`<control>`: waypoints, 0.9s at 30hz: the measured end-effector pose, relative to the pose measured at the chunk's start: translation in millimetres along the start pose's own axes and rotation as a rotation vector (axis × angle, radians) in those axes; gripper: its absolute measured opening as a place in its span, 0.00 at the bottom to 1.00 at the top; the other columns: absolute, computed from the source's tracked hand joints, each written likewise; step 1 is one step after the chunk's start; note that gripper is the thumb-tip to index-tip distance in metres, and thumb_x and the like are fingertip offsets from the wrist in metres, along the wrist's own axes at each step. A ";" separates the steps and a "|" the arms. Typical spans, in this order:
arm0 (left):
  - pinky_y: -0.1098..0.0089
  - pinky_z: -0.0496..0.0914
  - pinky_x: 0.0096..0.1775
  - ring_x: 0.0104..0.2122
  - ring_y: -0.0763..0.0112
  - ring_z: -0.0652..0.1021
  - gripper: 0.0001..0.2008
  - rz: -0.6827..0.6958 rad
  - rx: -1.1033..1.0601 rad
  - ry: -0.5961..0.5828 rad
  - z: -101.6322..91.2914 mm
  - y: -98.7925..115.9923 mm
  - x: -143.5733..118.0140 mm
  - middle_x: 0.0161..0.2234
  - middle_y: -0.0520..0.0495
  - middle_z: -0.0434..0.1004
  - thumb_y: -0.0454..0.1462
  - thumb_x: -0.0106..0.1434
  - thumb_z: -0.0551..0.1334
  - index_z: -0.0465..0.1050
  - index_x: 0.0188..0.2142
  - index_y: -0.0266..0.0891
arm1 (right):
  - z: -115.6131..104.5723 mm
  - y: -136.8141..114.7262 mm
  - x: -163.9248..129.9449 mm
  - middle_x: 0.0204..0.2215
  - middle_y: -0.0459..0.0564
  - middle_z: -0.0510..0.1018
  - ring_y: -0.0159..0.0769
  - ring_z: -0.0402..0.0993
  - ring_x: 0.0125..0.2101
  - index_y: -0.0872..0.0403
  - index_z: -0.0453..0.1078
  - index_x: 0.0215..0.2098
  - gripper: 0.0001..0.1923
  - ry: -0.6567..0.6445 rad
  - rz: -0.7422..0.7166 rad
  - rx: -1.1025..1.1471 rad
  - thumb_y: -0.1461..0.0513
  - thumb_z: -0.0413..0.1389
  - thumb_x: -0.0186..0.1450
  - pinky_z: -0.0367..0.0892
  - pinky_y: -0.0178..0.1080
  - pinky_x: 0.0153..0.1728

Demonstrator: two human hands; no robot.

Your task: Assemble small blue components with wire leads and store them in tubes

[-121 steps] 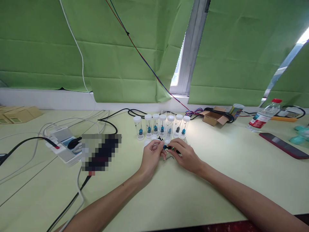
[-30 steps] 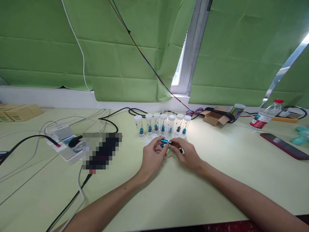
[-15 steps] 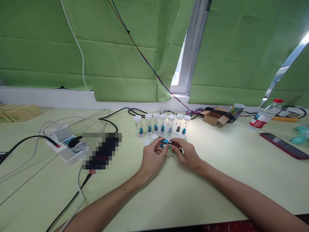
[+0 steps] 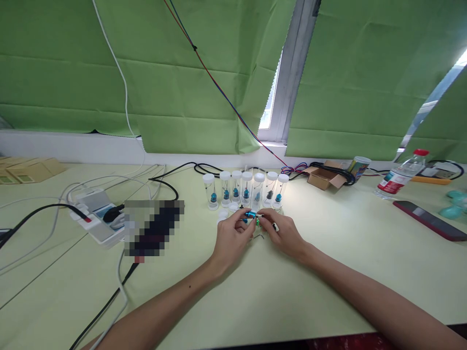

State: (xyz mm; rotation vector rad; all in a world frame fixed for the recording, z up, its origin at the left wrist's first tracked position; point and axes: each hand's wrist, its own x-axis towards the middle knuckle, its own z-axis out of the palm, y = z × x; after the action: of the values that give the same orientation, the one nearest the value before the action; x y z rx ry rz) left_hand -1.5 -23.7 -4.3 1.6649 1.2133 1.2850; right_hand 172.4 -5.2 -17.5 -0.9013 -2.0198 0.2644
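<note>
- A small blue metallic cylinder (image 4: 250, 214), glossy and short, is pinched at the fingertips of the left hand (image 4: 230, 236), just above the counter (image 4: 255, 296) and directly in front of a row of vials.
- The right hand (image 4: 283, 232) is closed in a pinch against the cylinder's right end, where a thin pale tip meets it; a tiny green part (image 4: 257, 222) shows between the two hands, too small to identify.
- A small black-and-white piece (image 4: 275, 226) is seen at the right hand's fingers; its shape cannot be made out.
- Seven clear plastic vials (image 4: 245, 190), slim and upright with white caps, are lined up side by side just behind the hands; a blue or dark small piece is seen inside each.
- Loose white round caps (image 4: 223, 214) lie on the counter near the left hand's fingertips.
- The counter is smooth, matte and pale yellow-green.
- To the left, a white power strip (image 4: 95, 215) with plugged black and white cables is placed well apart from the hands.
- To the right, an open cardboard box (image 4: 323, 178), a printed can (image 4: 358, 167), a clear plastic bottle (image 4: 399, 175) with a red cap, and a flat dark red phone (image 4: 428, 219) are spread along the counter.
- Behind, creased green fabric (image 4: 146, 73) is hung over the window, with thin red and blue wires crossing it.
</note>
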 end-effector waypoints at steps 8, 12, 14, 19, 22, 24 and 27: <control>0.73 0.69 0.25 0.17 0.75 0.71 0.16 0.006 -0.012 0.027 0.2 -0.6 -0.9 0.19 0.54 0.72 0.45 0.59 0.63 0.73 0.44 0.39 | -1.6 -2.9 -0.5 0.28 0.48 0.77 0.31 0.72 0.25 0.53 0.66 0.46 0.10 -0.005 0.016 -0.003 0.59 0.47 0.71 0.65 0.33 0.28; 0.73 0.70 0.25 0.18 0.75 0.72 0.17 0.006 -0.030 0.036 0.4 0.2 -0.9 0.22 0.53 0.75 0.45 0.59 0.64 0.73 0.44 0.39 | -1.7 -4.6 -0.2 0.29 0.48 0.77 0.32 0.73 0.26 0.53 0.65 0.48 0.10 -0.002 0.007 0.021 0.59 0.49 0.70 0.67 0.33 0.29; 0.73 0.70 0.25 0.18 0.75 0.72 0.17 0.009 -0.033 0.043 0.2 1.5 -0.8 0.22 0.53 0.75 0.45 0.59 0.64 0.73 0.44 0.38 | -1.4 -4.8 -0.7 0.30 0.49 0.78 0.32 0.73 0.26 0.53 0.64 0.49 0.11 0.002 -0.002 0.034 0.59 0.50 0.70 0.68 0.33 0.30; 0.73 0.70 0.25 0.18 0.74 0.72 0.17 0.012 -0.043 0.059 -0.2 3.9 -1.0 0.19 0.54 0.72 0.45 0.59 0.64 0.72 0.44 0.38 | -0.6 -4.4 -1.7 0.33 0.51 0.78 0.32 0.73 0.27 0.53 0.62 0.52 0.14 -0.001 -0.005 0.053 0.60 0.50 0.69 0.69 0.34 0.31; 0.73 0.70 0.25 0.19 0.73 0.73 0.17 0.008 -0.046 0.066 0.1 4.2 -1.1 0.18 0.55 0.72 0.45 0.59 0.64 0.72 0.44 0.38 | 0.0 -3.1 -1.4 0.33 0.51 0.78 0.33 0.73 0.27 0.53 0.61 0.53 0.14 0.000 -0.003 0.051 0.59 0.50 0.70 0.69 0.35 0.31; 0.72 0.70 0.26 0.19 0.73 0.74 0.17 0.014 -0.051 0.069 0.4 4.6 -1.0 0.18 0.55 0.72 0.44 0.59 0.64 0.72 0.44 0.38 | 0.3 -2.3 -1.1 0.33 0.51 0.78 0.33 0.74 0.27 0.53 0.61 0.52 0.13 0.010 -0.005 0.053 0.59 0.50 0.70 0.70 0.35 0.31; 0.72 0.70 0.27 0.19 0.73 0.74 0.16 0.017 -0.053 0.068 0.4 5.4 -0.9 0.19 0.54 0.72 0.44 0.59 0.64 0.72 0.44 0.38 | 0.2 -1.7 -0.8 0.35 0.52 0.79 0.33 0.75 0.29 0.53 0.62 0.50 0.12 0.019 -0.006 0.064 0.60 0.50 0.69 0.70 0.35 0.31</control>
State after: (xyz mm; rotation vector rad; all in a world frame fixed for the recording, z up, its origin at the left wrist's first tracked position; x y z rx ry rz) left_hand 0.2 -26.2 0.2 1.6086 1.1972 1.3825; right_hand 171.7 -6.9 -17.3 -0.8546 -1.9854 0.3139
